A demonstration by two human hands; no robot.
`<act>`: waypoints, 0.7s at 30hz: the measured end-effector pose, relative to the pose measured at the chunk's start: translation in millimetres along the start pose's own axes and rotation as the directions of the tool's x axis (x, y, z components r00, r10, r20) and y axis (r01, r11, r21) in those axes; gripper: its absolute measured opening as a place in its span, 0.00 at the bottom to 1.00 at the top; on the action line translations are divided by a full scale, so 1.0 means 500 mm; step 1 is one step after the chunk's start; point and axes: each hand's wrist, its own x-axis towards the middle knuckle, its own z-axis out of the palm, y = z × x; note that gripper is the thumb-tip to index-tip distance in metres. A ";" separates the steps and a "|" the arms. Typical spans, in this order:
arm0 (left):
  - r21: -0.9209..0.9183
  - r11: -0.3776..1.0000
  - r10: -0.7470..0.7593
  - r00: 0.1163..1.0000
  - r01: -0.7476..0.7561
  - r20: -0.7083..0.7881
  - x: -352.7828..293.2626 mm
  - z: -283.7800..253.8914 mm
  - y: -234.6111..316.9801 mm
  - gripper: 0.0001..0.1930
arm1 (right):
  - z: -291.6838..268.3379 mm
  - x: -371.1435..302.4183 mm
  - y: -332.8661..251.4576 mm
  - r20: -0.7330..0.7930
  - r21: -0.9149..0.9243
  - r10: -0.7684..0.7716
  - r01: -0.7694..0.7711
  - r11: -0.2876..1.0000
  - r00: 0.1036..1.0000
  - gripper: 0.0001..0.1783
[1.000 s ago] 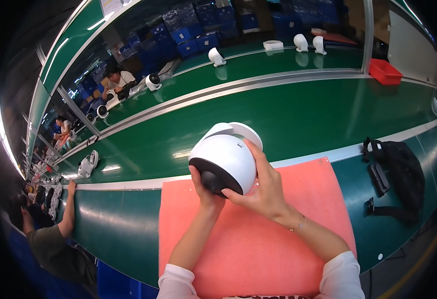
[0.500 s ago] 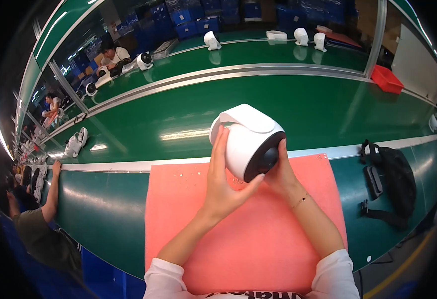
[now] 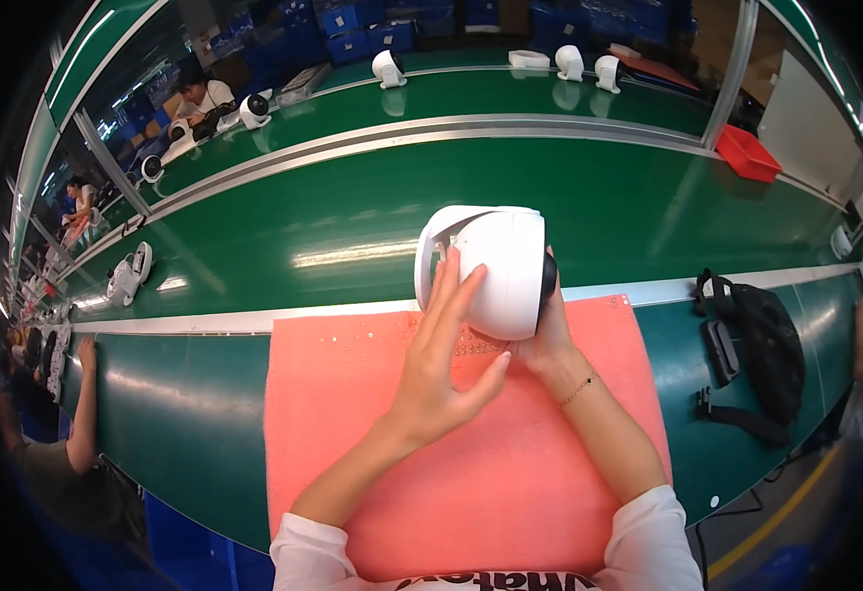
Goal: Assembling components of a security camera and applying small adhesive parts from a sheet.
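- security cam (image 3: 500, 271) btw. L hand (image 3: 439, 360) & R hand (image 3: 556, 340)
- mat (image 3: 471, 473) on workbench (image 3: 185, 414); sm. parts (image 3: 478, 349) nr. its far edge
- strap bag (image 3: 774, 350) R of mat
- conveyor (image 3: 353, 212) behind workbench; bin (image 3: 749, 155) far R

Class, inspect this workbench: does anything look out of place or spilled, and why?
Possibly small shiny pieces near the far left corner of the pink mat: they lie scattered, while others sit clustered nearer the white camera. The strap of the black bag trails loosely across the green bench.

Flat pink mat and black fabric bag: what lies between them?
In the head view, a dark oblong case and a black strap with a buckle lie there, on the green bench top.
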 end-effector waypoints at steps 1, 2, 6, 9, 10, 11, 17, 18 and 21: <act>-0.027 1.000 -0.015 1.000 0.015 -0.005 -0.001 -0.003 0.000 0.38 | 0.001 0.000 0.002 -0.016 0.020 0.019 -0.019 1.000 1.000 0.43; -0.025 1.000 -0.018 1.000 0.018 -0.006 -0.001 -0.007 -0.005 0.38 | -0.001 0.002 0.004 -0.014 0.021 0.023 -0.023 1.000 1.000 0.43; -0.239 0.966 -0.114 0.993 0.101 -0.040 0.000 -0.012 -0.039 0.38 | -0.004 0.008 0.012 0.027 0.115 0.042 -0.045 0.992 0.999 0.38; -0.377 0.916 -0.168 0.985 0.140 -0.044 0.000 -0.010 -0.067 0.39 | 0.008 0.005 0.009 0.030 0.109 0.035 -0.038 0.993 0.999 0.35; -0.429 0.890 -0.192 0.981 0.157 -0.040 -0.001 -0.010 -0.074 0.39 | 0.006 0.005 0.009 0.045 0.151 0.038 -0.044 0.988 0.998 0.34; -0.429 0.890 -0.193 0.980 0.157 -0.042 0.001 -0.011 -0.077 0.39 | 0.005 0.006 0.009 0.059 0.193 0.041 -0.051 0.980 0.997 0.33; -0.543 0.729 -0.397 0.903 0.417 0.161 -0.005 -0.013 -0.141 0.27 | -0.041 0.050 -0.008 -0.092 0.050 -0.147 0.152 0.987 0.985 0.29; -0.544 0.728 -0.396 0.904 0.417 0.163 -0.010 -0.009 -0.157 0.27 | -0.047 0.052 -0.014 -0.187 -0.028 -0.229 0.228 0.973 0.955 0.32; -0.321 0.787 -0.469 0.849 0.527 0.242 -0.029 0.005 -0.194 0.14 | -0.062 0.057 -0.042 -0.415 -0.257 -0.417 0.336 0.906 0.809 0.41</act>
